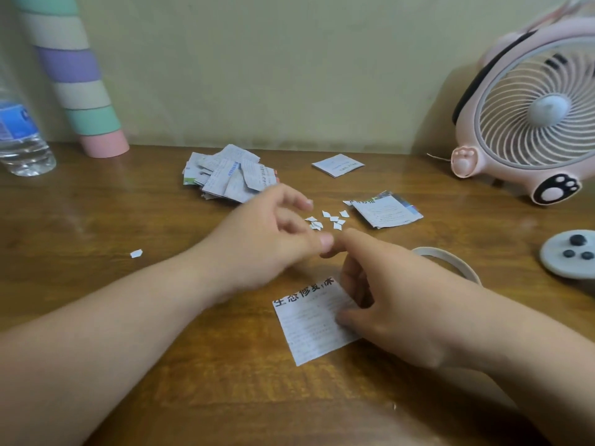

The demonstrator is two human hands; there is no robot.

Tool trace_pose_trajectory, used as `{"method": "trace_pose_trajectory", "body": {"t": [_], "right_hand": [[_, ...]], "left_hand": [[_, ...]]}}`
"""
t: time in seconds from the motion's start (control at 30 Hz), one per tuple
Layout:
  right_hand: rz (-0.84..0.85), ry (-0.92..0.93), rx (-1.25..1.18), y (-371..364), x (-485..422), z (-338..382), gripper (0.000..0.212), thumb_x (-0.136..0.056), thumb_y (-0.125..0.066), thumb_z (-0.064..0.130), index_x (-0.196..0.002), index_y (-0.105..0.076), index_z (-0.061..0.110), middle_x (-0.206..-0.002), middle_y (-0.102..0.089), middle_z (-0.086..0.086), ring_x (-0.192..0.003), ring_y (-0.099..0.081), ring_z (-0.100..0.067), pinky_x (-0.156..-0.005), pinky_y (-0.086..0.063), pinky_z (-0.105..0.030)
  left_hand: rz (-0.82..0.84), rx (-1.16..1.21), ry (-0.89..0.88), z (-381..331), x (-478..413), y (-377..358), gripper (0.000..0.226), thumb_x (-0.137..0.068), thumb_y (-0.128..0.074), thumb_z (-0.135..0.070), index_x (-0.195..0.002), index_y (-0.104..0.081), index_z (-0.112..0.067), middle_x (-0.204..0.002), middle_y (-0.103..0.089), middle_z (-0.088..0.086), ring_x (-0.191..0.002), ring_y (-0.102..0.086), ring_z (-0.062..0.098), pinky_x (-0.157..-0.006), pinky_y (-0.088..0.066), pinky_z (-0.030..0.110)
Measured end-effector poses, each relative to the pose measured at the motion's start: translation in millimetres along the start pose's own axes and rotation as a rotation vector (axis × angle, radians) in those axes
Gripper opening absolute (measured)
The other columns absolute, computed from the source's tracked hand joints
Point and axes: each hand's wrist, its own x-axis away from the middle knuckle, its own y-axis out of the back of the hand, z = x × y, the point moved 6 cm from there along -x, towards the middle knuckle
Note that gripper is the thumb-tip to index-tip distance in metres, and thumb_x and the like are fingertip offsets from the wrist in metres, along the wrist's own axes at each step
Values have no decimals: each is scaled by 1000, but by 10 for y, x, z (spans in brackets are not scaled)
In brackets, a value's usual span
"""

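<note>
Paper square (309, 326) pinned beneath the right hand (396, 304)
The right hand lies relaxed, its thumb pressing the square to the desk (128, 204). The left hand (273, 239) is blurred and curled at the right forefinger, and I cannot tell its grip. Scraps (328, 218) lie just beyond.

A brown wooden table (96, 201) stands against a plain beige wall (273, 66)

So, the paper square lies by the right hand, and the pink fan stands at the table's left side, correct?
No: in the head view the fan stands at the table's right side, not the left. The paper square does lie by the right hand.
</note>
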Motion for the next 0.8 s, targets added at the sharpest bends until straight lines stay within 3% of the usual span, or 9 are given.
{"method": "trace_pose_trajectory", "body": {"t": [0.1,0.17,0.3,0.4,0.5,0.6,0.67,0.8], "right_hand": [[-73,30,-60,20,-15,-34,53,-84,-68,22,-120,-39,50,-91,-59,18,-84,-59,2,-72,-52,-21],[-107,52,-116,25,-39,-66,54,-84,-69,22,-120,-40,49,-94,-57,21,-82,-61,1,-71,-54,-22],[-201,90,-262,70,-82,-131,54,-79,-80,22,-116,-48,45,-98,-58,20,-78,-64,-6,-69,-55,-27],[-323,81,-574,187,-111,-218,50,-75,-86,12,-112,-58,31,-93,-69,3,-74,-67,-16,-66,-55,-32],[-431,-28,-884,248,-120,-329,45,-75,-83,0,-111,-63,18,-93,-71,-5,-72,-68,-15,-62,-54,-26],[-287,-127,-1093,133,-133,-326,30,-79,-80,7,-106,-69,7,-98,-76,-16,-76,-72,-28,-65,-56,-36],[-152,-161,-1070,57,-125,-296,25,-83,-77,15,-102,-73,0,-96,-76,-23,-77,-72,-33,-70,-55,-38],[-73,-168,-972,71,-114,-309,22,-87,-72,21,-96,-77,1,-93,-77,-21,-77,-71,-32,-72,-52,-38]], "left_hand": [[210,-90,-33,9,67,-185,58,-71,-79,-40,-121,-51,-33,-81,-76,-3,-73,-65,9,-78,-49,35],[255,-7,-52,10,73,-230,58,-76,-81,-27,-125,-49,-31,-77,-74,1,-71,-64,14,-75,-49,36],[149,100,-57,37,63,-227,58,-83,-79,-2,-126,-51,-29,-77,-67,3,-66,-58,18,-68,-47,38],[76,243,-57,25,63,-204,61,-82,-76,5,-128,-50,-25,-75,-68,3,-63,-60,19,-66,-50,33],[3,432,-61,-6,82,-205,61,-81,-73,13,-128,-50,-18,-75,-69,5,-63,-65,21,-65,-56,31],[-79,548,-69,-5,119,-239,50,-81,-72,13,-119,-55,-14,-77,-69,9,-65,-67,20,-62,-57,30],[-103,569,-74,0,134,-249,40,-81,-72,13,-110,-60,-12,-76,-70,9,-67,-67,22,-62,-58,29],[-65,546,-89,-5,147,-275,24,-81,-74,11,-94,-67,-7,-75,-69,8,-69,-67,20,-61,-58,27]]}}
